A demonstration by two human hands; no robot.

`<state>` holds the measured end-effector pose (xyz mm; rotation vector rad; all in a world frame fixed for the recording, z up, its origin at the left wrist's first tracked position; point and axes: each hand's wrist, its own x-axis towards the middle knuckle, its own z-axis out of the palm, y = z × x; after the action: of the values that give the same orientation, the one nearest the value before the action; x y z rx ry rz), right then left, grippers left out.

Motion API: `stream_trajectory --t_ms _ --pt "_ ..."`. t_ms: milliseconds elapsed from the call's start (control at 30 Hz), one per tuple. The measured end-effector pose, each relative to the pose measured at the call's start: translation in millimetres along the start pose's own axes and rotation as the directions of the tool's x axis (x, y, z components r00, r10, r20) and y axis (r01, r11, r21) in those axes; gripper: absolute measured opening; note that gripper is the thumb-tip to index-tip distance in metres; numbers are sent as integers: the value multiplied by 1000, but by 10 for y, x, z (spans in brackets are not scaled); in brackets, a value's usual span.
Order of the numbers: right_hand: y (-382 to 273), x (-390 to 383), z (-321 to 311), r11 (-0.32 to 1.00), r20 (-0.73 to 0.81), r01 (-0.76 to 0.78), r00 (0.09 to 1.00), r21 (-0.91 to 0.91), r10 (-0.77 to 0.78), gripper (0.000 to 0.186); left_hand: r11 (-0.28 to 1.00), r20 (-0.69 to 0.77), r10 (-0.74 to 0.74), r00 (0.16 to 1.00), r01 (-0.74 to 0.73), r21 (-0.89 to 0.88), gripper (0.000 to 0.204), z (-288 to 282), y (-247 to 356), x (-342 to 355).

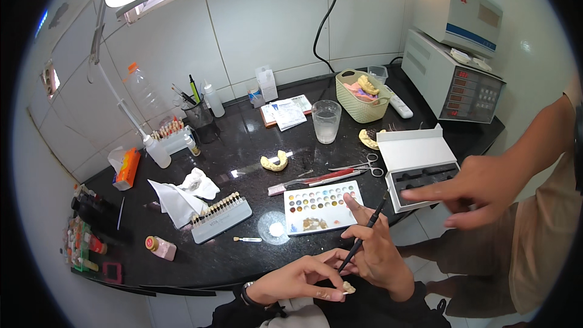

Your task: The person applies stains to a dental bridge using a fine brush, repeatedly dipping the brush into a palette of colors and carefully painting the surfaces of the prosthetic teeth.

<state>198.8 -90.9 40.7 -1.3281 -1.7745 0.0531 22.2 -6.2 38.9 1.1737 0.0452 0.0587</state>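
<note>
Low in front of me, my left hand (306,278) pinches a small cream tooth-like dental piece (348,288) between thumb and fingers. Close beside it, my right hand (379,258) grips a slim black-handled brush (377,211), held at a slant with its upper end pointing away. The brush's lower end comes near the left fingers; whether it touches the piece I cannot tell. Just beyond my right hand lies a white paint palette (328,222) with rows of coloured wells and a brown smear. A shade guide (221,223) with tooth-shaped tabs rests left of the palette.
A co-worker's hand (473,191) reaches in from the right, index finger extended, over an open white case (416,152). Scissor-like forceps (371,165), a pink toothbrush (277,189), a dental cast (274,161), a glass (327,123) and a basket (358,106) stand or lie farther back.
</note>
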Motion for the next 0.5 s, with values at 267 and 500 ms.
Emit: stream_trajectory --t_ms 267,500 --pt "-6 -191 -73 1000 60 -16 998 -25 17 36 1000 132 -20 991 21 -5 13 139 -95 79" --pt "16 -480 71 953 -384 -172 886 249 260 29 1000 180 7 984 -4 -18 12 219 -136 125"
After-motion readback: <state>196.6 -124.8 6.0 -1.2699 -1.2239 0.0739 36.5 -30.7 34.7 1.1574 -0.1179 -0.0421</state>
